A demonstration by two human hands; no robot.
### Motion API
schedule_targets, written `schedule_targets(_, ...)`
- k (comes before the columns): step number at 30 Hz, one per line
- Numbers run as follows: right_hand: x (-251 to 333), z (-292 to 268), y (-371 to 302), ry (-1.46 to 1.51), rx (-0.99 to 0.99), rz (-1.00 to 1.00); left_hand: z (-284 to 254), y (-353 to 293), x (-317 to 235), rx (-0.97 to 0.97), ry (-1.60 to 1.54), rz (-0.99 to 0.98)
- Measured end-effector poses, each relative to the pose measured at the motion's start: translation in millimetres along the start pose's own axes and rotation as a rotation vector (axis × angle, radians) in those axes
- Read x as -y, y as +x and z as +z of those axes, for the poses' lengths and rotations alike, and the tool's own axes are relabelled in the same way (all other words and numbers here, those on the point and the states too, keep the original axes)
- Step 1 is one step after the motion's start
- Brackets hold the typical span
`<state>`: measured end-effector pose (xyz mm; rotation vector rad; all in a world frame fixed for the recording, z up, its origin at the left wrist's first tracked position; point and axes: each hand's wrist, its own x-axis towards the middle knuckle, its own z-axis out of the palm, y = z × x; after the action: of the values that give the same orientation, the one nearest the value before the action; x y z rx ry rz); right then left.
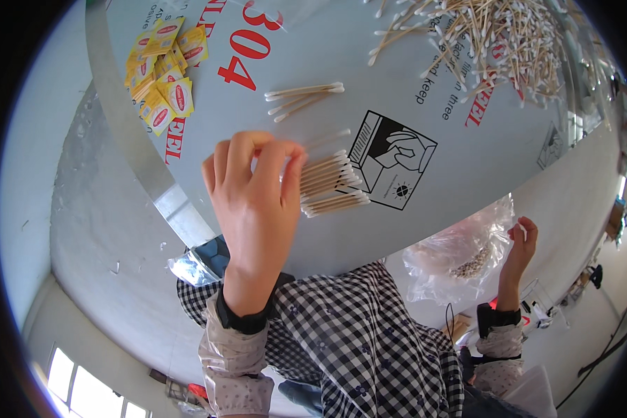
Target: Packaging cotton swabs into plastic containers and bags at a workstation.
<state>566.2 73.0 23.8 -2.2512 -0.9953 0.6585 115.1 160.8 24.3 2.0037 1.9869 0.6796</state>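
My left hand is over the grey table, thumb and fingers pinched together. From its fingertips a blurred cotton swab points to the right. Just under the fingers lie rows of cotton swabs, side by side, their left ends partly hidden by the hand. A smaller group of swabs lies farther away, slightly fanned. Off the table's near edge at the right is my right hand, fingers loosely curled and apart, with nothing visible in them. It is beside a clear plastic bag.
A large loose heap of cotton swabs covers the far right of the table. Small yellow-and-white packets are piled at the far left. A raised metal strip edges the table's left side. Checked cloth covers my lap.
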Motion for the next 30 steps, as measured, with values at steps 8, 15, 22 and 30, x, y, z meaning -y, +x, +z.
schedule_targets(8,121,88,-62,0.245,0.253,-0.527,-11,-42,-6,-0.034,-0.434,-0.185)
schedule_targets(15,176,223,-83,0.644,0.724,-0.645,21,-60,-29,-0.381,-1.190,-0.461)
schedule_targets(22,185,237,-102,0.651,0.799,-0.652,29,-51,-50,-0.344,-1.264,-0.486)
schedule_targets(30,196,233,-92,0.099,0.636,-1.009,28,-63,-46,-0.414,-1.294,-0.504)
